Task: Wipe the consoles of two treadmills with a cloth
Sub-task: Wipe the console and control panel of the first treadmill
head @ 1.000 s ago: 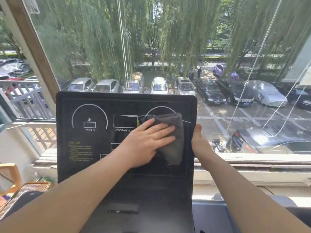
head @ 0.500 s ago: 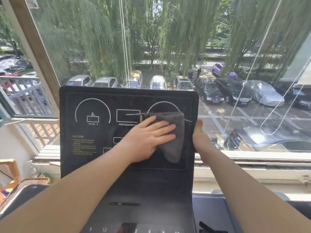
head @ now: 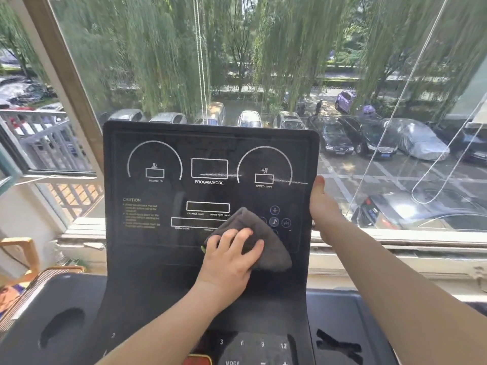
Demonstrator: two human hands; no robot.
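The left hand (head: 232,262) lay flat, fingers spread, pressing a dark grey cloth (head: 253,241) against the lower middle of the black console (head: 163,196), just under the round buttons (head: 274,216). The right hand (head: 322,206) was clamped on the console's right edge, thumb on the front face. Behind the console stood a window (head: 263,61) over parked cars (head: 369,138).
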